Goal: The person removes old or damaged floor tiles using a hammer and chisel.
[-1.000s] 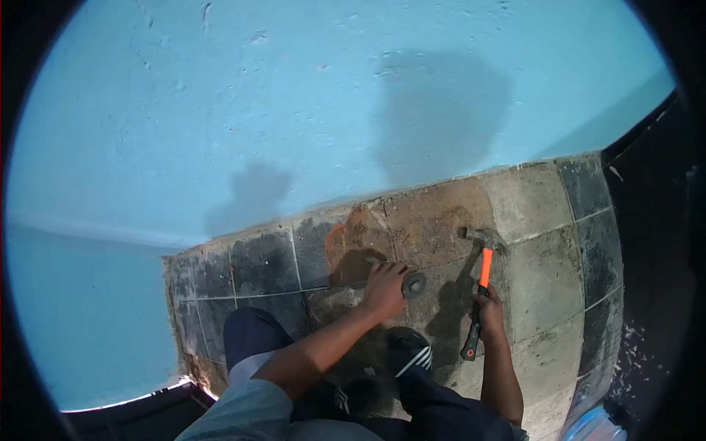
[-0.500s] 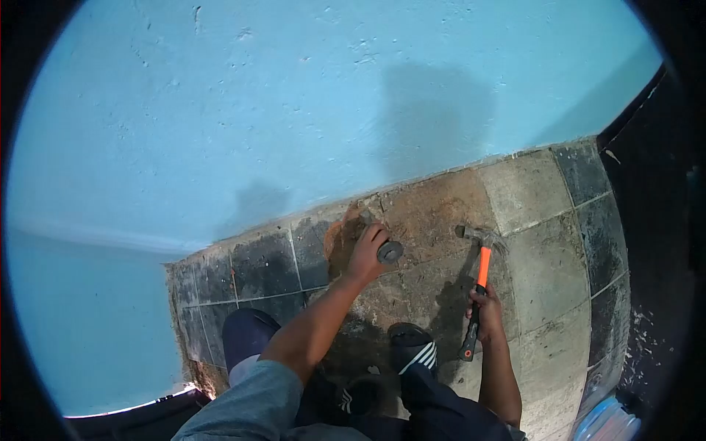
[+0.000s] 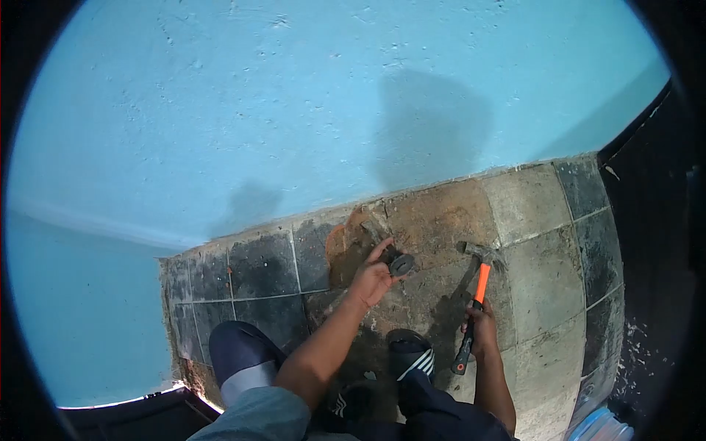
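Observation:
My left hand [image 3: 373, 282] has its fingers loosely about a dark chisel [image 3: 402, 264] with a round, disc-like guard at its upper end. The index finger is stretched along the tool, and its flat blade slants up and left to the bare brownish patch [image 3: 434, 213] by the foot of the wall. To the right, my right hand [image 3: 482, 327] grips a claw hammer [image 3: 482, 283] by its black and orange handle. The steel head of the hammer is raised over the floor, right of the chisel, apart from it.
A light blue wall [image 3: 294, 110] rises behind the tiled floor. Dark tiles [image 3: 261, 264] lie left and pale tiles [image 3: 548, 261] right of the bare patch. My sandalled foot [image 3: 410, 353] and a dark-covered knee [image 3: 239, 353] are close below. A clear plastic item [image 3: 601, 426] sits bottom right.
My left hand has loosened from a closed fist around the chisel, its index finger now extended, and the chisel's guard has shifted slightly right. The hammer stays in my right hand, nearly in place.

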Demonstrator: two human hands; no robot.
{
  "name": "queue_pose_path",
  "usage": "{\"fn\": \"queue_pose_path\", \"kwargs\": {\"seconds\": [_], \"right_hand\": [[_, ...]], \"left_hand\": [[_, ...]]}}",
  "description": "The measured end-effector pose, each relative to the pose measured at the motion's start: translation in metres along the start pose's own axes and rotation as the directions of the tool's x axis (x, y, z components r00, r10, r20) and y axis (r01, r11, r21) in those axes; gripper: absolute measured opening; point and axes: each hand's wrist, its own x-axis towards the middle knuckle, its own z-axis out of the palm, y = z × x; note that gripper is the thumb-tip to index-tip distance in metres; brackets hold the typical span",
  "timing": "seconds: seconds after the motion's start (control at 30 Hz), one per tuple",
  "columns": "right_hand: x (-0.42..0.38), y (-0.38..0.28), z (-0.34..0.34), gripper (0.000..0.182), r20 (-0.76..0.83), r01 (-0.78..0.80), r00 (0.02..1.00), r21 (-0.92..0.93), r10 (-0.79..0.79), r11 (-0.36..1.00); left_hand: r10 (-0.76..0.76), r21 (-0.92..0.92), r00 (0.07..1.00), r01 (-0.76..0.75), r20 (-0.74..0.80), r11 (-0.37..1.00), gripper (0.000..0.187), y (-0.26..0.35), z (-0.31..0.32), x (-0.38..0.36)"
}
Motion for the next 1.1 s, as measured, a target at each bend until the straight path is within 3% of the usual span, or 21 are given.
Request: {"fn": "queue_pose_path", "kwargs": {"seconds": [0.03,0.13,0.27,0.43,0.53,0.63,0.73,0.93,1.1], "right_hand": [[0.002,0.001,0.001,0.035,0.001,0.004,1.000,-0.004,-0.004,1.000],[0.003,0.004,0.004,0.035,-0.034,0.013,0.999,-0.032,-0.014,0.999],[-0.001,0.000,0.007,0.035,-0.034,0.001,0.999,-0.055,-0.003,0.998],[0.000,-0.002,0.004,0.031,-0.022,0.008,1.000,-0.093,-0.010,0.996],[0.001,0.001,0.004,0.023,-0.007,0.040,0.999,-0.060,-0.041,0.997],[0.000,-0.001,0.006,0.012,-0.018,0.017,1.000,-0.072,-0.018,0.997],[-0.005,0.001,0.006,0.014,-0.021,0.057,0.998,-0.096,-0.059,0.994],[-0.031,0.018,0.015,0.017,-0.049,0.244,0.964,-0.218,-0.261,0.945],[-0.030,0.032,0.019,0.017,0.080,0.579,0.805,-0.325,-0.588,0.748]], "left_hand": [[-0.025,-0.237,0.999,0.034,0.043,0.971,0.059,-0.001,-0.002,0.000],[0.072,-0.187,0.926,-0.150,-0.371,0.971,0.040,-0.013,0.016,-0.007],[-0.013,-0.278,0.937,-0.090,-0.349,0.956,0.031,-0.032,-0.017,-0.003],[-0.005,-0.305,0.926,-0.120,-0.378,0.945,0.029,-0.021,-0.008,0.020],[-0.013,-0.375,0.946,-0.116,-0.325,0.920,0.027,-0.006,-0.016,0.046],[-0.029,-0.370,0.930,-0.117,-0.365,0.922,0.026,-0.001,-0.003,0.057],[-0.065,-0.395,0.927,-0.094,-0.369,0.914,0.027,0.002,0.000,0.056],[-0.061,-0.372,0.925,-0.090,-0.374,0.924,0.026,0.004,-0.006,0.049],[-0.036,-0.358,0.933,-0.101,-0.358,0.928,0.023,0.005,-0.009,0.055]]}}
